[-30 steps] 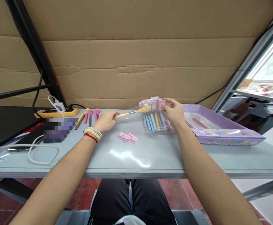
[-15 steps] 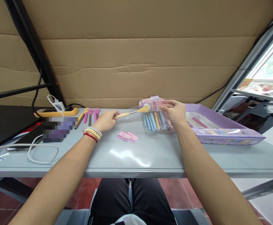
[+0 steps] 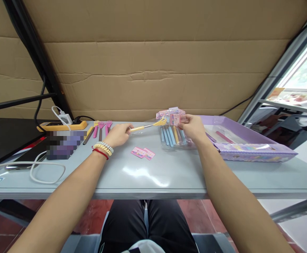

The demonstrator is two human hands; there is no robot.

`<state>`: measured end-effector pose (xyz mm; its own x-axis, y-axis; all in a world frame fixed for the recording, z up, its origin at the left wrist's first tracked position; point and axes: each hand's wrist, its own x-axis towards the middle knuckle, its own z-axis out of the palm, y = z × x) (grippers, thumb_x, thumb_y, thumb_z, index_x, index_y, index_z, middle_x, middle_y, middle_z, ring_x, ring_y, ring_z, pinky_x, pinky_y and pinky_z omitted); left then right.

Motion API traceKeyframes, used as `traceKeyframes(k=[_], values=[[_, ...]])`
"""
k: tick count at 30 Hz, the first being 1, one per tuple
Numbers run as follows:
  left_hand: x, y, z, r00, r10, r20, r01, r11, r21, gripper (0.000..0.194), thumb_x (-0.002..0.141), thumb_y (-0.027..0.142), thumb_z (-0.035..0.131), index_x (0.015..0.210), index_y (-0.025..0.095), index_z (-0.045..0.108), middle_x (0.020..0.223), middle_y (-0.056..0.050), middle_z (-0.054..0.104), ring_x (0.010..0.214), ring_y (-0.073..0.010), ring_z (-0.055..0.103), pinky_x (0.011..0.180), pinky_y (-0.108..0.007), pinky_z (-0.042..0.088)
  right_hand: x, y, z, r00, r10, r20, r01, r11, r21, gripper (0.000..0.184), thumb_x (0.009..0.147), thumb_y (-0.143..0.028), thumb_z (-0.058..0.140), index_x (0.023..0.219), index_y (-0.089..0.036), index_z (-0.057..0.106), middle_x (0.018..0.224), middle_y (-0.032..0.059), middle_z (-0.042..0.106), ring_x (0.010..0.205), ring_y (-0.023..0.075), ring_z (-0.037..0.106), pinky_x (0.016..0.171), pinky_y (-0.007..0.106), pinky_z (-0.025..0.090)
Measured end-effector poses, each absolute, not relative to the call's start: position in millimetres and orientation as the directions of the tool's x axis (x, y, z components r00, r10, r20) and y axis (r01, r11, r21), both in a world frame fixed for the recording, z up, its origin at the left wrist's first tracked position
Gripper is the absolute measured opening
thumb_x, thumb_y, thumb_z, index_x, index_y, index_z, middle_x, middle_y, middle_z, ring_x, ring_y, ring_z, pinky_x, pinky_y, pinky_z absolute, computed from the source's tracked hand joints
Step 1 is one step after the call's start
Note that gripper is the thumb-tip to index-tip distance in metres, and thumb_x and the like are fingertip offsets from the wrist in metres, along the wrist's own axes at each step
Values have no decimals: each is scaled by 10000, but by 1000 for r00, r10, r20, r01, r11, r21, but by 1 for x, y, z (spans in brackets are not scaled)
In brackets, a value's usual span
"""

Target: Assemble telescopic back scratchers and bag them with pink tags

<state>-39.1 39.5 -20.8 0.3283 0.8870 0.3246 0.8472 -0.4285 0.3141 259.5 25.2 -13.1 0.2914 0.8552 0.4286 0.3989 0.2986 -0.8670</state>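
My left hand (image 3: 119,135) is closed on the handle of a yellow back scratcher (image 3: 146,127) with a metal shaft, its claw end pointing right. Clear plastic seems to lie around it. Between the fingertips of my right hand (image 3: 192,127) is a small pink card (image 3: 174,119), beside the claw end. Behind and below it lie several clear-bagged items with blue handles (image 3: 167,136) and pink labels. Two more pink cards (image 3: 142,153) lie overlapping on the table. Several pink and yellow back scratchers (image 3: 101,128) are in a row left of my left hand.
At the right stands an open purple box (image 3: 257,153) with a pink stick inside. On the left are a yellow power strip (image 3: 83,125), a pixelated item (image 3: 65,146) and a white cable (image 3: 46,182). A cardboard wall (image 3: 153,80) closes off the grey table's back.
The pink card in my right hand has moved slightly left and down and now faces me more plainly, close to the claw end. My left hand has hardly moved.
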Motion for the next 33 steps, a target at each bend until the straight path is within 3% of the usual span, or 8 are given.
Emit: traceKeyframes(k=[5, 8, 14, 17, 20, 24, 29, 33], values=[[-38, 38, -20, 326, 889, 322, 846, -426, 320, 344, 788, 172, 433, 1051, 206, 652, 926, -51, 700, 858, -208, 621, 702, -276, 426, 258, 24, -11, 338, 858, 388, 318, 283, -905, 286, 504, -105, 638, 789, -114, 666, 664, 67, 678, 609, 217, 652, 562, 325, 545], [-38, 38, -21, 326, 890, 319, 846, -425, 322, 341, 791, 167, 436, 1053, 199, 651, 934, -53, 699, 854, -209, 620, 698, -277, 419, 261, 25, -12, 346, 844, 411, 363, 283, -888, 302, 507, -127, 655, 807, -110, 674, 656, 58, 672, 601, 215, 643, 579, 336, 544], [-38, 38, -20, 324, 889, 324, 838, -429, 337, 325, 801, 167, 434, 1041, 202, 651, 933, -50, 697, 843, -209, 618, 697, -279, 413, 257, 21, -10, 199, 855, 480, 363, 390, -846, 468, 487, -188, 750, 943, -119, 673, 871, 71, 702, 767, 216, 658, 745, 356, 540], [-38, 37, -20, 323, 890, 321, 846, -424, 324, 332, 802, 167, 429, 1045, 200, 651, 932, -52, 697, 840, -210, 618, 699, -282, 414, 254, 19, -9, 140, 864, 484, 344, 415, -842, 458, 551, -280, 764, 971, -125, 666, 925, 81, 700, 828, 212, 655, 798, 359, 524], [-38, 36, -19, 326, 889, 320, 845, -426, 322, 339, 799, 169, 425, 1047, 200, 653, 931, -52, 698, 842, -206, 619, 701, -280, 419, 255, 22, -11, 146, 853, 501, 376, 421, -826, 353, 669, -368, 685, 927, -128, 674, 910, 80, 698, 810, 202, 642, 740, 335, 515], [-37, 36, -18, 355, 878, 322, 815, -459, 353, 339, 788, 181, 427, 1033, 197, 660, 939, -52, 700, 854, -206, 615, 723, -285, 432, 259, 27, -16, 228, 808, 543, 475, 395, -787, 300, 712, -436, 641, 753, -139, 642, 703, 48, 653, 637, 164, 580, 588, 285, 452], [-35, 33, -15, 457, 862, 221, 659, -494, 567, 288, 766, 289, 513, 980, 179, 671, 856, -35, 699, 782, -187, 604, 710, -287, 451, 262, 34, -17, 350, 718, 601, 419, 453, -786, 310, 728, -471, 626, 810, -176, 583, 722, 29, 607, 622, 144, 540, 562, 264, 435], [-28, 28, -14, 434, 890, 139, 495, -364, 789, 237, 704, 291, 588, 884, 165, 677, 747, -12, 664, 716, -161, 577, 698, -291, 448, 259, 36, -18, 497, 607, 620, 424, 454, -784, 376, 714, -408, 647, 985, -190, 503, 865, 42, 587, 686, 145, 541, 626, 281, 470]])
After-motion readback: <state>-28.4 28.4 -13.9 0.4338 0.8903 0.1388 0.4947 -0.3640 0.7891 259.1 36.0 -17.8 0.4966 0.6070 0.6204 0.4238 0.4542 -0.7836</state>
